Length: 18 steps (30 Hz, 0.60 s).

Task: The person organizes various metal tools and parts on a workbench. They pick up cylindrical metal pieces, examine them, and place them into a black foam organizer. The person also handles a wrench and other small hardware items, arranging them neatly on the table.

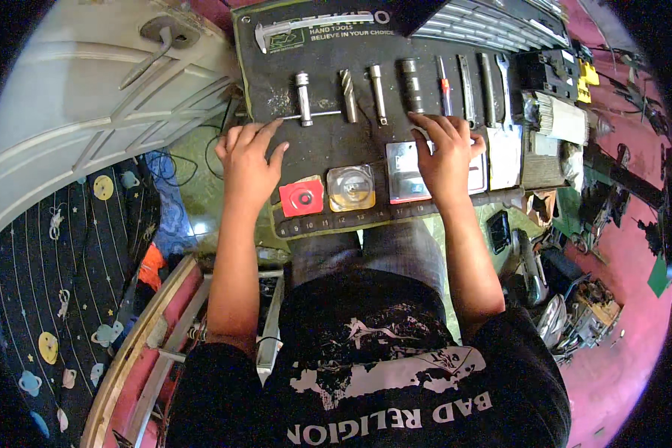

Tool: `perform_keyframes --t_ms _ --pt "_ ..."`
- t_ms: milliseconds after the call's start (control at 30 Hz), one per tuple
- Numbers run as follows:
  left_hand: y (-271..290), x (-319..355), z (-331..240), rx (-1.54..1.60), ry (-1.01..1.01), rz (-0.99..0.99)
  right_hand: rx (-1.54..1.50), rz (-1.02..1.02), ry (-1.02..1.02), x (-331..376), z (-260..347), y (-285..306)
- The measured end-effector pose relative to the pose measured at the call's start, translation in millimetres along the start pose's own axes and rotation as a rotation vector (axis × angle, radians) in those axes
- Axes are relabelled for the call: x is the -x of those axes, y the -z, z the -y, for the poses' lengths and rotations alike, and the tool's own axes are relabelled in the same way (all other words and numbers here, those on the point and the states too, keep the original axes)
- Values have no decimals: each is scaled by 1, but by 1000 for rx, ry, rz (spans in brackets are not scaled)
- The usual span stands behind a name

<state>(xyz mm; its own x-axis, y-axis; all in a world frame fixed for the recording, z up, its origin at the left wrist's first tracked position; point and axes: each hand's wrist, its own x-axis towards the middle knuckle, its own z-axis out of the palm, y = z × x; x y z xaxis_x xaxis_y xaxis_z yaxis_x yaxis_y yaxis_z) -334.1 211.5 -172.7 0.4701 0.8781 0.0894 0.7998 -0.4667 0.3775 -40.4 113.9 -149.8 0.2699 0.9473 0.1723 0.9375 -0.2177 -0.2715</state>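
Observation:
My left hand (252,158) is open over the left side of a dark tool mat (313,145), its index fingertip at the left end of the crossbar of a T-handle tool (302,97). Further right, my right hand (446,155) is also open. Its fingertips reach the lower end of a dark cylindrical tool (411,84), and the palm hangs over a clear blister package (405,179), partly hiding it. Between the hands lie a fluted cutter (349,95) and a silver socket extension bar (378,91). A red square packet (302,196) sits below the left hand, beside a clear case with a disc (351,188).
Right of the row lie a red screwdriver (445,86), a wrench (466,88), a metal rod (488,89) and a combination wrench (505,86). A caliper (276,28) rests at the far edge. Boxes (560,118) stand right; a door (104,97) is left.

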Motion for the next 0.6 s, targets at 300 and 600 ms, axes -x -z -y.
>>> perform_keyframes --t_ms 300,600 --pt "0 32 -81 214 -70 164 -129 205 70 62 -18 33" --pt "9 57 -153 310 -201 321 -161 162 27 129 -97 93"
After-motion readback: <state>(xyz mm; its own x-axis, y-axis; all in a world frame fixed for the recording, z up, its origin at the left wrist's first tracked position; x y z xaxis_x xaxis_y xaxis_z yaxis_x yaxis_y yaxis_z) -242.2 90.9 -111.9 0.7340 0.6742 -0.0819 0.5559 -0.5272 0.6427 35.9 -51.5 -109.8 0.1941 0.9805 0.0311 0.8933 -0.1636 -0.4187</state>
